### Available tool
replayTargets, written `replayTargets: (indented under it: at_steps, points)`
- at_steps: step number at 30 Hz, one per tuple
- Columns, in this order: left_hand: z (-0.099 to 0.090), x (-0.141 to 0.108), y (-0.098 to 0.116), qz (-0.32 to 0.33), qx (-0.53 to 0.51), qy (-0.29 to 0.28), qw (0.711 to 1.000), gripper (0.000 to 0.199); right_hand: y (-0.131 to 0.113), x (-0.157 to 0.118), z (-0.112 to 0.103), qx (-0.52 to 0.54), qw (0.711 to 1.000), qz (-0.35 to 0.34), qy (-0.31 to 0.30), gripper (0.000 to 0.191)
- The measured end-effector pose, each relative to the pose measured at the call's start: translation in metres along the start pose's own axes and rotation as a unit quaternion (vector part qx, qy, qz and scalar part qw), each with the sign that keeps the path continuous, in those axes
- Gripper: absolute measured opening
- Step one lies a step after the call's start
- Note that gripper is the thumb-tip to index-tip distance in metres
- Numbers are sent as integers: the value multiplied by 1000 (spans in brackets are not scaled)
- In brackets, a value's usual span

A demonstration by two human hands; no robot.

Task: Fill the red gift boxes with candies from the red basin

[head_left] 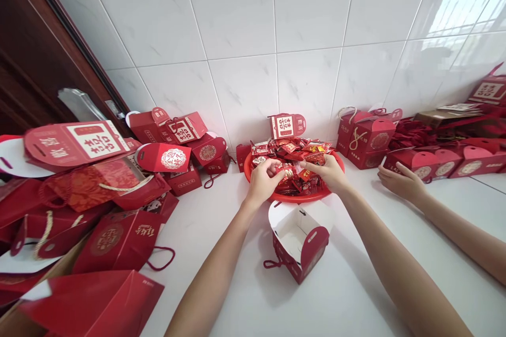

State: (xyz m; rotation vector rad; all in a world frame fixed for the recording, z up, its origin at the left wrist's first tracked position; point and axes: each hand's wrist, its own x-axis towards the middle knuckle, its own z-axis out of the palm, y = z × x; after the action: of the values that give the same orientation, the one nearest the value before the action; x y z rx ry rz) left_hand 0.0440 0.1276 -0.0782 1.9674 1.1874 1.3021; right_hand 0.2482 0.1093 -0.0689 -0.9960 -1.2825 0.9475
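Note:
A red basin [294, 198] against the tiled wall is heaped with small red and gold wrapped packets [292, 173]. Over its left side is my left hand [265, 180], with thumb and fingers curled close together; whether something small is between them is too small to tell. On the right side of the heap, my right hand [326, 172] pinches a red and gold packet [315, 157]. Between my forearms stands an open red box [298, 242] with a white inside; no packets show in it. Its dark red cord hangs out to the left.
Red gift boxes [118, 239] pile up at the left beside a brown door [59, 63]. More boxes [367, 136] line the wall at the right, where another person's hand [403, 181] touches one. A flat-lidded box [288, 126] stands behind the basin.

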Motion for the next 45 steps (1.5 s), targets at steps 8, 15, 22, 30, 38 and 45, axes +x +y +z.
replayTargets:
  at_steps: [8,15,22,30,38,45]
  points:
    - [8,-11,20,78,114,-67,988,21,2,1,-1,13,999,-31,-30,36]
    - [13,-15,29,65,156,-139,976,34,-2,0,1,-20,995,-63,-72,35]
    - [13,-14,30,23,181,-131,974,30,-2,-2,1,-72,988,-22,-133,42]
    - [16,-10,16,59,139,-19,988,17,-3,-2,-1,-55,989,18,-133,41]
    - [17,-7,16,-25,288,-35,957,27,-1,-2,2,32,998,28,-50,44]
    - [19,0,30,-99,325,-103,935,43,2,0,2,23,999,28,-31,46]
